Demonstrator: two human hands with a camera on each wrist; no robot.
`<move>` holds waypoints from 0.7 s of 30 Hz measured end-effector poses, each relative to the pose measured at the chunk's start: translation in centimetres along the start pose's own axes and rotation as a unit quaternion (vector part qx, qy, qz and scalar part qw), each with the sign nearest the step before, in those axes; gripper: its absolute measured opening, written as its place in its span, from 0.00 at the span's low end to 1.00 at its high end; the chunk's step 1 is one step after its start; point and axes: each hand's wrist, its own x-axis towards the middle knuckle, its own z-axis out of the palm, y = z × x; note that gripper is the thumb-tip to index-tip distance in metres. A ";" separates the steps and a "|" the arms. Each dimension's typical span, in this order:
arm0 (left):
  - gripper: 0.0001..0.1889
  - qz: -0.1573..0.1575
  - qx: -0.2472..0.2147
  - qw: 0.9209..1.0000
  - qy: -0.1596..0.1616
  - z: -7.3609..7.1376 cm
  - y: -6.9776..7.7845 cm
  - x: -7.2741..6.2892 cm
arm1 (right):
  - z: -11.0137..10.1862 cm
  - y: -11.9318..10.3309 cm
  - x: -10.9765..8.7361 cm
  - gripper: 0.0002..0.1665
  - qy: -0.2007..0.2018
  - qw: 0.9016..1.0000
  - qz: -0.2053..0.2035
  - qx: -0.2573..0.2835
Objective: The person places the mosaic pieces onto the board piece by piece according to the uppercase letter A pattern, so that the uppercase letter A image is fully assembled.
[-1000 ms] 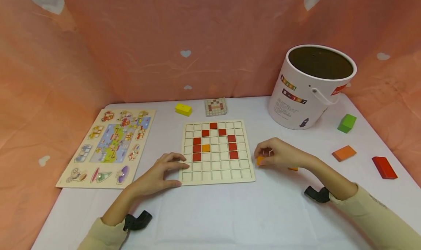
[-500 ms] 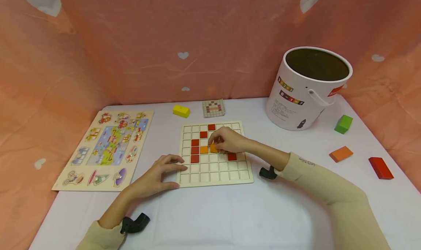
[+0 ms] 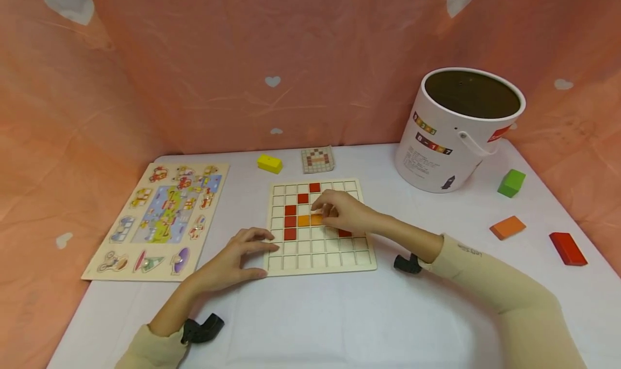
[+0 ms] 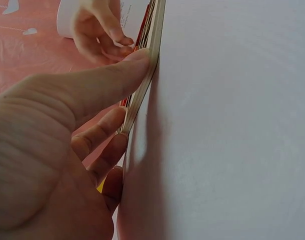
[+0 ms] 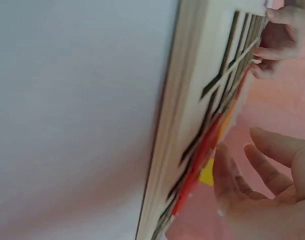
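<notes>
A cream grid board (image 3: pixel 320 260) lies on the table, with red tiles (image 3: pixel 290 221) in an arch-like pattern. Two orange tiles (image 3: pixel 303 220) sit side by side in one row. Over the board's middle is my right hand (image 3: pixel 345 212), its fingertips by the second orange tile and partly hiding it. In the right wrist view its thumb and fingers (image 5: pixel 272 170) are parted with nothing between them. My left hand (image 3: pixel 242 255) rests at the board's left edge, thumb and fingertips touching it. The right hand covers some red tiles.
Behind the board lie a small pattern card (image 3: pixel 317 159) and a yellow block (image 3: pixel 269 163). A knobbed picture puzzle (image 3: pixel 116 239) is at the left. To the right are a white bucket (image 3: pixel 427 158), a green block (image 3: pixel 511 183), an orange block (image 3: pixel 507 227) and a red block (image 3: pixel 568 248).
My right hand carried an orange tile from right of the board to the cell beside the other orange one, then let go and shifted slightly right. My left hand stayed at the edge.
</notes>
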 end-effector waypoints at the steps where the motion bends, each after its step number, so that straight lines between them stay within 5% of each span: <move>1: 0.24 0.000 0.001 1.000 0.000 0.0 0.0 0.0 | -0.3 0.1 -0.5 0.16 0.005 1.000 0.000 0.008; 13: 0.23 -0.011 -0.008 1.000 -0.003 0.1 0.1 0.1 | -6.6 4.1 -11.6 0.21 -0.004 0.997 0.081 0.008; 21: 0.23 -0.007 0.000 1.000 -0.001 0.0 0.2 0.0 | -7.8 6.0 -17.6 0.23 0.000 0.995 0.099 -0.006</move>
